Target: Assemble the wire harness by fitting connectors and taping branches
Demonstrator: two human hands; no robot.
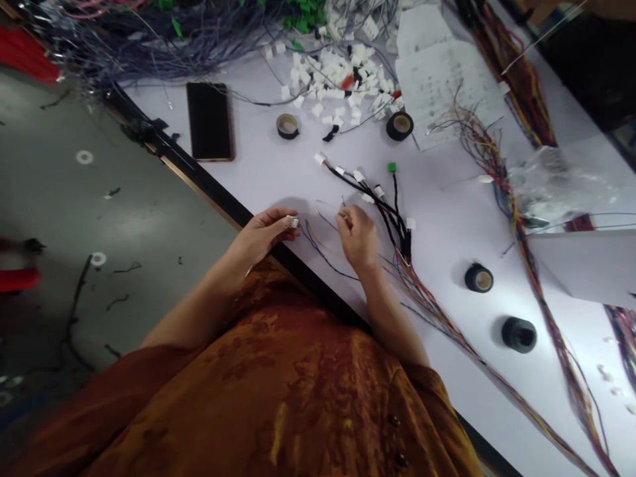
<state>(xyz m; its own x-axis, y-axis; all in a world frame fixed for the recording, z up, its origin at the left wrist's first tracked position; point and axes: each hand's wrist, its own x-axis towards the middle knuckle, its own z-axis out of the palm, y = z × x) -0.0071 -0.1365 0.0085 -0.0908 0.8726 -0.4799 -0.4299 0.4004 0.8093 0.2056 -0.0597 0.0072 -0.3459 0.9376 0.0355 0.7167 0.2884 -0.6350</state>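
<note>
**—** What's in our hands right now?

**—** Our left hand is almost closed, with thumb and fingertips pinching a small white connector. Our right hand is closed to a pinch just beside it, apparently on the end of the fine wires, though the fingers hide the exact grip. The two hands are close but not touching.

**—** And what's around them?

**—** The fine wires trail loosely beneath our hands. Just past the right hand lies a black wire bundle fitted with white connectors, and farther along it a green connector. Ahead of the left hand we have a phone, and ahead of both hands a roll of tape, a second roll of tape and a heap of white connectors.

**—** Where do we seem to be in the work?

**—** We seem to be bringing a wire end to the connector, judging by the pinches. The next move calls for lining the wire tip up with the connector's opening, though we can't see that opening from here.
</note>
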